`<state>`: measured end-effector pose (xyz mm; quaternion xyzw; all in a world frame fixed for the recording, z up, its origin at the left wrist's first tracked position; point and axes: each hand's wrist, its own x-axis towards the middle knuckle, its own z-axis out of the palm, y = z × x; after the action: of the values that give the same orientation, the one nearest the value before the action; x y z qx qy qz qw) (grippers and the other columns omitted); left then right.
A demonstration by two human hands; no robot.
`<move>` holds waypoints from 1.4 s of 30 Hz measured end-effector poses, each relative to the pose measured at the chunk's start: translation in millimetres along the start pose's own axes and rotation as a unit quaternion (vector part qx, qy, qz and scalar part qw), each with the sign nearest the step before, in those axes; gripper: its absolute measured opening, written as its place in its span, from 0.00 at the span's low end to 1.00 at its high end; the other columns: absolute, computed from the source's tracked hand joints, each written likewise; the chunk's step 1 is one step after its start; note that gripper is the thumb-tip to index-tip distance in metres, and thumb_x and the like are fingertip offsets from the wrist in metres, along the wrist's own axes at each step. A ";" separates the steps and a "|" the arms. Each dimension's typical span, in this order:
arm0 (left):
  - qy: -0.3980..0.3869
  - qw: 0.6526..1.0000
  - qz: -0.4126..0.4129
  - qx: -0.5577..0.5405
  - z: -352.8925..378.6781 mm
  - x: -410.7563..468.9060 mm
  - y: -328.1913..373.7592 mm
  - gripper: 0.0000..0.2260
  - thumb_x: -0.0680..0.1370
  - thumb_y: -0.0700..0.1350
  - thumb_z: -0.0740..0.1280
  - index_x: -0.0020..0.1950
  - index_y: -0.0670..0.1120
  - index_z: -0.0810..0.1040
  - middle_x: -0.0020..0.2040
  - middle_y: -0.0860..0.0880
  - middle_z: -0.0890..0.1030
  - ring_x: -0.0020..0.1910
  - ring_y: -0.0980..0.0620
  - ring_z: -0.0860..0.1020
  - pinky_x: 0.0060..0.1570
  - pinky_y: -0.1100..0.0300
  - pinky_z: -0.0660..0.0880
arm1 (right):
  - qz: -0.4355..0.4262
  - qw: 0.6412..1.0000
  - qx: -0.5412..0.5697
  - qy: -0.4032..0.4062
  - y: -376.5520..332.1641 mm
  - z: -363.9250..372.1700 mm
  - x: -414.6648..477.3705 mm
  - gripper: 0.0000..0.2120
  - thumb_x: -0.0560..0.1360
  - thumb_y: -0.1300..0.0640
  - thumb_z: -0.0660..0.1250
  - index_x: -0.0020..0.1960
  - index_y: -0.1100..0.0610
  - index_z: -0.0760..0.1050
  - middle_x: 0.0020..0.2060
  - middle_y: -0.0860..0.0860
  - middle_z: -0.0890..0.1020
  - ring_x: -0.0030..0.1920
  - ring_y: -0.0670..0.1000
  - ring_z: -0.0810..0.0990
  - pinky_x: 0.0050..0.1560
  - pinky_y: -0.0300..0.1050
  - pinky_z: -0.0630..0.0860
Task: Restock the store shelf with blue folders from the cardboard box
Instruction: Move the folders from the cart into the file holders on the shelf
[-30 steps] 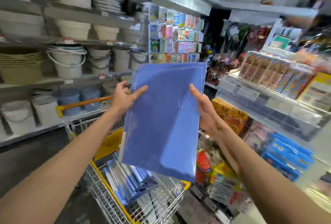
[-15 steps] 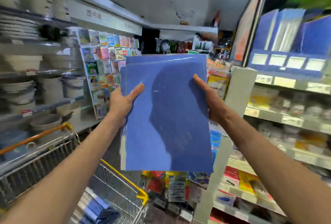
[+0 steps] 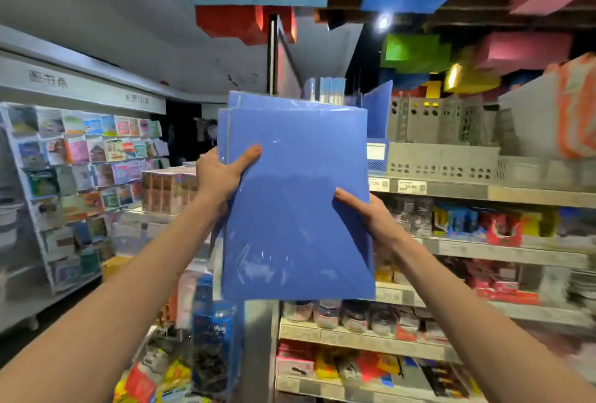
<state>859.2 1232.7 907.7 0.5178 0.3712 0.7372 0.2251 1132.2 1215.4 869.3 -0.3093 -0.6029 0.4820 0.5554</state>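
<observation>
Blue folders (image 3: 296,209): we are pinching the wrapped stack by its side edges, left hand (image 3: 222,177) and right hand (image 3: 367,215), holding it upright for slotting onto the shelf (image 3: 516,196).

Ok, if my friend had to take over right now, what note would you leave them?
Left hand grips the blue folder stack by its left edge; right hand grips the right edge.
Stack is upright in the air, before the top shelf, where a shelved folder already stands.
Done: stack in hand. Left: set it on that shelf, probably beside the shelved folder. Box not in view.
</observation>
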 end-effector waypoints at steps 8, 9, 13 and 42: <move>-0.053 0.996 0.045 0.058 160.7 17.7 17.9 0.16 0.74 0.52 0.77 0.55 0.45 0.82 0.47 0.52 0.85 0.37 0.66 0.82 0.38 0.67 0.79 | -0.110 0.986 -0.043 0.118 -60.7 -121.1 -2.3 0.10 0.77 0.56 0.72 0.58 0.54 0.81 0.51 0.50 0.87 0.51 0.52 0.86 0.47 0.46 0.83; -0.064 0.994 0.050 0.080 171.9 22.7 20.5 0.20 0.73 0.56 0.77 0.57 0.44 0.82 0.48 0.51 0.85 0.41 0.63 0.83 0.41 0.66 0.79 | -0.119 0.984 -0.039 0.127 -66.5 -130.2 -0.7 0.10 0.77 0.56 0.72 0.58 0.55 0.81 0.51 0.51 0.87 0.50 0.53 0.86 0.45 0.46 0.83; -0.084 0.982 0.053 0.160 213.7 46.4 23.0 0.35 0.65 0.70 0.75 0.61 0.48 0.74 0.53 0.48 0.84 0.52 0.48 0.83 0.55 0.50 0.79 | -0.163 0.964 -0.052 0.203 -90.0 -170.4 17.4 0.13 0.76 0.57 0.74 0.59 0.57 0.81 0.50 0.52 0.87 0.49 0.55 0.87 0.48 0.52 0.84; -0.196 0.880 0.250 0.353 437.5 251.2 -126.5 0.35 0.78 0.61 0.68 0.79 0.47 0.60 0.71 0.45 0.76 0.68 0.43 0.76 0.64 0.45 0.73 | -0.319 0.799 -0.191 0.472 -158.5 -282.7 307.7 0.13 0.73 0.48 0.72 0.54 0.53 0.80 0.52 0.51 0.83 0.56 0.54 0.77 0.53 0.47 0.75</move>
<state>1168.6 1629.0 1041.2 0.7722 0.4136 0.4725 -0.0965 1372.5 1507.5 1107.1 -0.3887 -0.4106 -0.0530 0.8231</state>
